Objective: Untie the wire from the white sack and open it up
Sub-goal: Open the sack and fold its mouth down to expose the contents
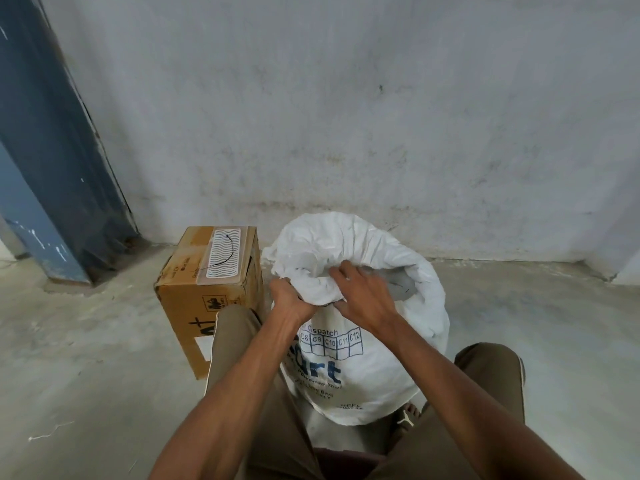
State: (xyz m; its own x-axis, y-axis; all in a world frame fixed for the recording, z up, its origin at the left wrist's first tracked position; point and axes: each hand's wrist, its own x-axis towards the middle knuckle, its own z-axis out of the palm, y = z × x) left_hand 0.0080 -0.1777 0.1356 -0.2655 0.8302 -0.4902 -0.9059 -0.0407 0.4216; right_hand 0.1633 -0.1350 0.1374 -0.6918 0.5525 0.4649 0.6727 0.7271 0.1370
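White sack [360, 368], lower centre of frame: woven, crumpled, standing upright on the floor, blue print "Dispatch" and a C8–C12 grid on its near face; mouth open, rim rolled outward. Wire [227, 251], thin, dark, curved, lies left of centre, apart from the sack.

A white sack [363, 368] is printed with blue lettering and a blue grid; a brown cardboard box [194, 306] is labelled with a wavy-lined white sticker [223, 252], crossed by a black wire [227, 252]; khaki trousers [242, 341] are worn
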